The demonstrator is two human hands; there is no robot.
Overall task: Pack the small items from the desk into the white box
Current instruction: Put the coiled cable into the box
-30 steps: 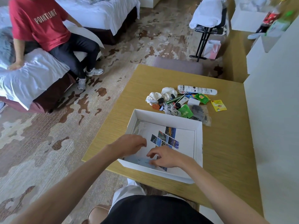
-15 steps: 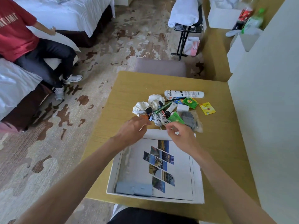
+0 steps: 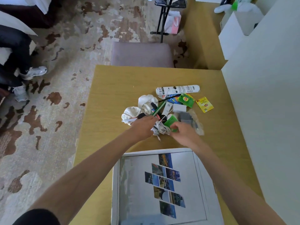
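1. The white box (image 3: 115,184) lies open side up on the near part of the table (image 3: 113,95), its far rim running left to right. A printed sheet covers its floor
2. The small items form one pile beyond the box, clear of it. The white tube (image 3: 177,89) lies at the pile's far edge, long axis left to right
3. Left hand (image 3: 143,127): fingers curled down at the white cable bundle (image 3: 159,128); whether it has a grip cannot be told. Right hand (image 3: 183,133): pinches the green packet (image 3: 172,121)
4. Half a second ago both hands were at the box's far rim; both are now in the pile
5. Count: two white cloth rolls (image 3: 131,112), one tube, one green packet, one green sachet (image 3: 186,99), one yellow sachet (image 3: 204,104), one cable bundle
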